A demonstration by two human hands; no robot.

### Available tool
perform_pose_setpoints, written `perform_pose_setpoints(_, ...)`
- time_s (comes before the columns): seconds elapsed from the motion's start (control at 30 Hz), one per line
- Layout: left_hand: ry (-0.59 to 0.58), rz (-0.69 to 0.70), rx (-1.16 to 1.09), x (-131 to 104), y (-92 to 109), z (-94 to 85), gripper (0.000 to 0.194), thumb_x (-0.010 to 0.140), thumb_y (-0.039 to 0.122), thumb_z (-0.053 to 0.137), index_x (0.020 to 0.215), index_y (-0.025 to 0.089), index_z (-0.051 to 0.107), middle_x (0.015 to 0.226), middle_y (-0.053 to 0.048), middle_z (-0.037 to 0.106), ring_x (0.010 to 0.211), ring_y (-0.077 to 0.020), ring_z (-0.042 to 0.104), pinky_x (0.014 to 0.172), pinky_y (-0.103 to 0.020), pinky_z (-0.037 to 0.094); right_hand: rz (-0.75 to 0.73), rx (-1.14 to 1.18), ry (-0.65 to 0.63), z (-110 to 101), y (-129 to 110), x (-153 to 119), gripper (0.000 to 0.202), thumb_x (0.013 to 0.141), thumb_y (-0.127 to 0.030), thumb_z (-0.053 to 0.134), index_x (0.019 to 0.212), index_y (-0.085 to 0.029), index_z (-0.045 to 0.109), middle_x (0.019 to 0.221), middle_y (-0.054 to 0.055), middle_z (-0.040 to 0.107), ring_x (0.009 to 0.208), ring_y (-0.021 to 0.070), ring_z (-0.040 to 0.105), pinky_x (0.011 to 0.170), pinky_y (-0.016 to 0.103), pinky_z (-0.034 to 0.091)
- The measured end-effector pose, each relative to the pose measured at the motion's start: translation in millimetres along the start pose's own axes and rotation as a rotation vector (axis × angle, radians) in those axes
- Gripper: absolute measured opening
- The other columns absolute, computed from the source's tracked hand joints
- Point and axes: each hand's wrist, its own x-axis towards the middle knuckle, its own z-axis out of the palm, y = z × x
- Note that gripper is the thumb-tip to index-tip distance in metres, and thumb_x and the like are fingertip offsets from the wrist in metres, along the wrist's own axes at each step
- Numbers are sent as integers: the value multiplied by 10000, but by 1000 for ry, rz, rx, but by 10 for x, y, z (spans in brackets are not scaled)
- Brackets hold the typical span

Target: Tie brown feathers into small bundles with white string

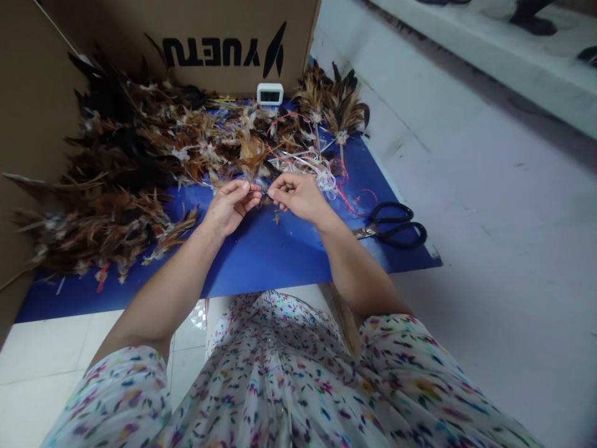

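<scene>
Close together over the blue table, my two hands meet at the base of a small brown feather bundle. My left hand is closed, its thumb and fingers pinching near the bundle's lower end. Just to the right, my right hand is pinched too; what lies between its fingertips is too small to make out. White ribbon strands and pink string lie beyond and right of my right hand. Black-handled scissors rest to the right of my right forearm.
Many feather bundles cover the table's left and back. Two fuller feather bunches on sticks lie at the back right. A small white digital clock stands before a cardboard box. A wall is on the right.
</scene>
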Motion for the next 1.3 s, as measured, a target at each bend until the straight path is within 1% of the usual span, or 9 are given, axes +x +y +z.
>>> perform_pose_setpoints(0.13,3,-1,-37,2,7,-2,179,832,96,694,672,151,634,709,12,712,610,-66,683,593,-144,572,29,12,20,3,-17,-1,67,797,-145,659,734,-158,640,557,-28,628,452,72,539,454,198,445)
perform_pose_setpoints(0.3,-6,34,6,3,13,-4,178,806,133,735,664,156,631,696,16,703,601,-60,665,604,-140,569,38,18,34,3,-47,2,71,789,-142,670,726,-152,640,554,-27,624,442,72,538,448,202,441)
perform_pose_setpoints(0.43,-32,77,34,6,15,-7,190,748,150,776,629,154,628,677,10,701,578,-66,654,592,-158,567,30,21,39,-1,-54,1,89,787,-141,665,710,-158,623,547,-30,614,443,73,527,456,210,430)
perform_pose_setpoints(0.57,-38,124,66,33,-16,-31,162,685,187,820,647,159,664,687,6,720,561,-76,655,595,-188,572,3,-18,14,-13,12,13,57,797,-169,653,746,-159,629,556,-32,603,464,85,520,488,231,429)
perform_pose_setpoints(0.73,-30,275,214,76,-100,-77,224,664,314,858,686,163,694,671,1,716,575,-99,665,627,-232,573,-198,-269,88,-37,80,15,61,826,-196,631,771,-171,641,670,-14,645,611,111,556,646,272,451)
perform_pose_setpoints(0.87,23,404,427,81,-139,-96,264,700,406,821,703,164,713,631,-5,704,571,-116,656,620,-248,549,-320,-470,84,-20,34,-36,105,888,-209,585,794,-182,622,766,14,671,681,133,564,695,286,443)
perform_pose_setpoints(1.0,60,507,679,67,-133,-113,213,784,365,728,706,167,722,636,-12,708,594,-127,649,635,-255,515,-427,-702,66,22,-12,-104,148,953,-214,524,853,-168,622,852,64,678,778,177,590,737,312,433)
perform_pose_setpoints(1.1,67,588,855,49,-110,-115,185,812,308,674,699,170,720,665,-16,710,622,-131,633,643,-259,488,-497,-837,31,51,-25,-150,185,995,-234,483,916,-164,635,898,80,680,848,203,600,770,327,429)
perform_pose_setpoints(1.3,20,788,1117,5,-70,-100,190,857,270,627,704,181,698,725,-30,713,703,-142,624,684,-264,473,-664,-1097,56,80,-75,-176,314,1046,-252,389,923,-164,664,905,95,668,913,232,563,798,364,403)
